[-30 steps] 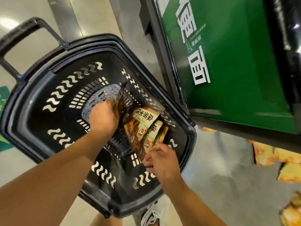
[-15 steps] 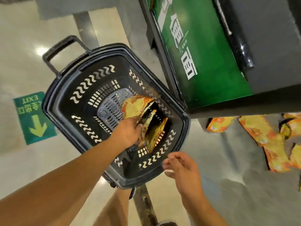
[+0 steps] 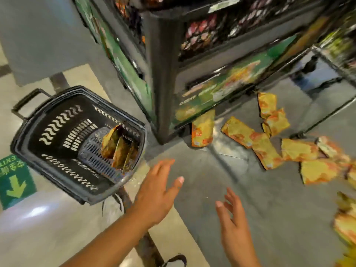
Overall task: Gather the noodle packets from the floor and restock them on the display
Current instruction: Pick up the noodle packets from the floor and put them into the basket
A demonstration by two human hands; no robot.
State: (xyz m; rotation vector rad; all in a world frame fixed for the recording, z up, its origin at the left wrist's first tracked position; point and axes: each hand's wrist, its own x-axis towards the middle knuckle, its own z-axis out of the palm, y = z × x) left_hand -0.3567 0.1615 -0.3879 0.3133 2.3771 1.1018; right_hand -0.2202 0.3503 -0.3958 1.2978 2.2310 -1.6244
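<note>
- Left hand (image 3: 156, 191) and right hand (image 3: 234, 224) are both spread wide, holding nothing.
- Some noodle packets (image 3: 119, 149) stand in the black basket (image 3: 57, 120), far left.
- More packets (image 3: 267, 149) lie on the floor (image 3: 212, 180), right, beside the display (image 3: 165, 74).

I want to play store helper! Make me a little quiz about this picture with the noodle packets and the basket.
1. True or false: the black basket holds some noodle packets.
2. Where do most loose packets lie? A) on the grey floor by the display rack B) on top of the basket's handle C) in the hands
3. Fill in: both the left hand and right hand are ____ and hold nothing.

Key: 1 true; 2 A; 3 open
</note>
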